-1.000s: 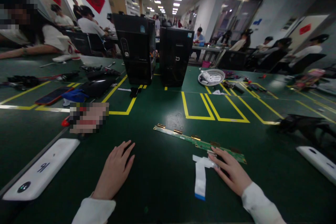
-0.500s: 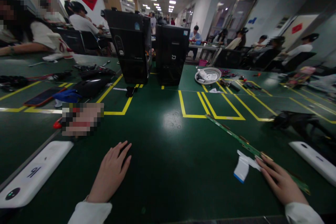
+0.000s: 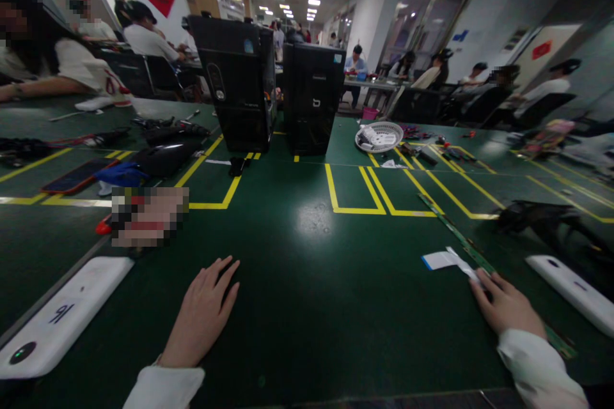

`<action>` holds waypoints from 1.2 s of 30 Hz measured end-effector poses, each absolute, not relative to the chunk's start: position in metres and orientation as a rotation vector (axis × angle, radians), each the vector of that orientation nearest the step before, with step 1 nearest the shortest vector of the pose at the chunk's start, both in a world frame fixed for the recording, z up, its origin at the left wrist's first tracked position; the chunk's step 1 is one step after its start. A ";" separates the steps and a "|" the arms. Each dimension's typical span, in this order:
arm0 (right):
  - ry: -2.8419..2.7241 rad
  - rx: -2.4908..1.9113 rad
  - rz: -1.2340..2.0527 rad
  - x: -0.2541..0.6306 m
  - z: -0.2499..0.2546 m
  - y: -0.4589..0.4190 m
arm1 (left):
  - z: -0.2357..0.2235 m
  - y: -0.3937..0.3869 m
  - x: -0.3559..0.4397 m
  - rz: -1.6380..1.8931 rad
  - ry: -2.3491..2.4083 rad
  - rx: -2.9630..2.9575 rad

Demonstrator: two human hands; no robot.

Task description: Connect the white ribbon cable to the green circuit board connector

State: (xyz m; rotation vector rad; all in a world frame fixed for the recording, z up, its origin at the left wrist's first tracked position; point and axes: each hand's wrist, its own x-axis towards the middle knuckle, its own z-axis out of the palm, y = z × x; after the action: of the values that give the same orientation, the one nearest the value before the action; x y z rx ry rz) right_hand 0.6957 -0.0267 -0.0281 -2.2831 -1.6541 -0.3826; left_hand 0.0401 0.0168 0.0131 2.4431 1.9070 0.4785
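A long narrow green circuit board (image 3: 455, 235) lies on the green table (image 3: 307, 281) at the right, running from the yellow floor-style markings toward me. A white flat ribbon cable with a blue tip (image 3: 444, 259) sticks out from it to the left. My right hand (image 3: 506, 307) lies flat on the near part of the board, fingers stretched out by the ribbon's root. My left hand (image 3: 204, 313) rests palm down on the bare table, fingers spread, holding nothing.
A white device (image 3: 57, 319) lies at the near left and another white device (image 3: 570, 291) at the right. Two black computer towers (image 3: 273, 99) stand in the middle distance, a white basket (image 3: 378, 136) to their right. Black parts lie at the left and right. Other people sit at tables behind.
My right hand has slid the circuit board to the right and turned it, so it now points away from me. The ribbon swung with it. My left hand stayed put.
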 end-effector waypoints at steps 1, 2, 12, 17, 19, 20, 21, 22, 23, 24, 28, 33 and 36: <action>-1.612 -2.353 -0.369 0.694 -0.024 -0.020 | 0.013 0.017 0.040 0.484 1.906 2.446; -1.556 -2.443 -0.352 0.690 -0.019 -0.013 | 0.012 0.017 0.039 0.484 1.908 2.446; -1.405 -2.674 -0.142 0.664 0.025 0.047 | 0.013 0.017 0.039 0.473 1.929 2.415; -1.357 -2.701 -0.085 0.664 0.031 0.062 | 0.014 0.017 0.039 0.473 1.917 2.419; -1.332 -2.718 -0.074 0.664 0.033 0.064 | 0.014 0.017 0.039 0.458 1.917 2.415; -1.322 -2.725 -0.069 0.663 0.033 0.064 | 0.014 0.017 0.038 0.453 1.921 2.413; -1.317 -2.730 -0.064 0.663 0.033 0.065 | 0.014 0.017 0.038 0.449 1.924 2.411; -1.314 -2.732 -0.059 0.663 0.034 0.065 | 0.014 0.017 0.038 0.448 1.926 2.409; -1.313 -2.734 -0.056 0.663 0.033 0.065 | 0.014 0.017 0.038 0.447 1.928 2.407; -1.312 -2.736 -0.055 0.662 0.033 0.066 | 0.014 0.017 0.037 0.447 1.926 2.406; -1.288 -2.736 -0.107 0.660 0.027 0.066 | 0.013 0.017 0.037 0.435 1.911 2.420; -1.339 -2.663 -0.294 0.661 0.015 0.067 | 0.011 0.018 0.037 0.464 1.911 2.438; -1.544 -2.544 -0.333 0.660 0.007 0.073 | 0.009 0.018 0.037 0.470 1.911 2.440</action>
State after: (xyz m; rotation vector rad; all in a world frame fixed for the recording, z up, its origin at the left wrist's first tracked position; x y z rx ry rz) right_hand 0.6604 0.0727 0.0066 -2.5436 -1.5438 -0.3333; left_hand 0.0371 0.0179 0.0094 2.4405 1.9110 0.4697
